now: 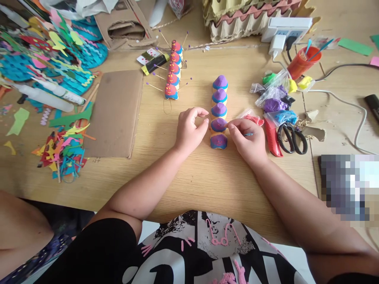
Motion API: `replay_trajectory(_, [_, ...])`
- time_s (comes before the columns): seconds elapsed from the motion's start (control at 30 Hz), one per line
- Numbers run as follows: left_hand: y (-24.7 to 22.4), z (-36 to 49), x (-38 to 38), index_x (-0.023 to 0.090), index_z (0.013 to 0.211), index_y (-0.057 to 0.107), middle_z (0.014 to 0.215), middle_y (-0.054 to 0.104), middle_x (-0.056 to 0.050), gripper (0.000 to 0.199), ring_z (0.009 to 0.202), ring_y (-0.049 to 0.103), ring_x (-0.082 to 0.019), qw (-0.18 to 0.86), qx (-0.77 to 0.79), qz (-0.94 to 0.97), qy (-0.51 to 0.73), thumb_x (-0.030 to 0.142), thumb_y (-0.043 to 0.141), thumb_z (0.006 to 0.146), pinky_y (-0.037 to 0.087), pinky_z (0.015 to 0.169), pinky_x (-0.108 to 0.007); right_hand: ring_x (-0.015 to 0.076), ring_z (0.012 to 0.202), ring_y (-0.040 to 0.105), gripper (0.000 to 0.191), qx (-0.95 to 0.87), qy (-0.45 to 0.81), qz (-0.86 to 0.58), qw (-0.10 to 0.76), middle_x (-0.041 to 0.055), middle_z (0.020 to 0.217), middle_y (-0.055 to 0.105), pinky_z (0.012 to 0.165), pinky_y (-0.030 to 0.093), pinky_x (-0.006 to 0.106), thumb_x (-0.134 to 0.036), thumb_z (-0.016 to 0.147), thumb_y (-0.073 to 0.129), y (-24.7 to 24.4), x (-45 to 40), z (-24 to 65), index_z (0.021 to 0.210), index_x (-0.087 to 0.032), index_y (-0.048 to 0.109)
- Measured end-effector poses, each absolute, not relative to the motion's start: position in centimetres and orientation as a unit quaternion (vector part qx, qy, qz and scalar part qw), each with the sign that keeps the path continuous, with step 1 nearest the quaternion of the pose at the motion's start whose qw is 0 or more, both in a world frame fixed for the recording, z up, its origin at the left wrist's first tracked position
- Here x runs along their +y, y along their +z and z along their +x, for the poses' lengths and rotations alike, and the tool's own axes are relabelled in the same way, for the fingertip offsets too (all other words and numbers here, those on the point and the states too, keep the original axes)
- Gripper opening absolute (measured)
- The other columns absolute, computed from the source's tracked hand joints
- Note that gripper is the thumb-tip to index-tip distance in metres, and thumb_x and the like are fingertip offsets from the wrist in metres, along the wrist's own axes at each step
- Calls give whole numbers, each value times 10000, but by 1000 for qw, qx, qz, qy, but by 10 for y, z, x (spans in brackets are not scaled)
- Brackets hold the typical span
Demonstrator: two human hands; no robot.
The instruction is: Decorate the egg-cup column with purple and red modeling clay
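Note:
A row of several egg-carton cups (219,111), purple clay on top with blue rims, stands upright on the table between my hands. The nearest cup (218,141) bears a small face. My left hand (192,128) is beside the row on its left, thumb and forefinger apart with nothing between them. On the other side, my right hand (248,140) is closed in a pinch at the second-nearest cup. A thin blue-ended stick (248,134) pokes out from under its fingers; its tip is hard to make out.
A finished-looking red and blue egg-carton caterpillar (172,73) with stick legs stands farther back. Cardboard (114,114) and paper scraps (63,148) lie left. Rightward are bagged clay (275,104), a red cutter (272,138), black-handled scissors (292,138) and an orange cup (303,63).

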State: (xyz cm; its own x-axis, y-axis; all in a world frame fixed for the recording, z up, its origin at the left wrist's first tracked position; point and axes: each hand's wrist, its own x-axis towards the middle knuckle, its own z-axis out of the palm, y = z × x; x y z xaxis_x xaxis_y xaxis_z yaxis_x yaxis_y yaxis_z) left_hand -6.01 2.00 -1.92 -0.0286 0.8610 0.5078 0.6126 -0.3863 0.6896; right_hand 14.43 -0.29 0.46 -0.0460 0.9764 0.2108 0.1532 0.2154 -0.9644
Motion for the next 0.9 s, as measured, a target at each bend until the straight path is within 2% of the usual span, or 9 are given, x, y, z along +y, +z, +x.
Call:
replay_trajectory(0.1, [-12,-64,20,240,981,709,1009,783,-13,178,1008,674,-220,115,558,706,421,110,729,861,498,965,-384,149,634,529,329,-601,389,-486,501,8,697,652,586,431,304,-528,934,753,4,-1,145,841,-213,767])
replay_trajectory(0.3, [6,-67,17,248,891,775,956,795,-14,31,997,678,-240,152,614,726,272,220,769,903,497,967,-392,170,686,603,282,-594,371,-511,498,22,752,708,630,479,314,-482,947,723,1,2,146,866,-217,770])
replay_trajectory(0.9, [2,-66,20,265,877,825,925,807,-9,18,954,676,-237,177,619,724,247,262,807,876,499,904,-391,191,713,653,247,-595,370,-522,486,31,765,731,646,511,334,-451,952,707,2,2,146,860,-229,761])
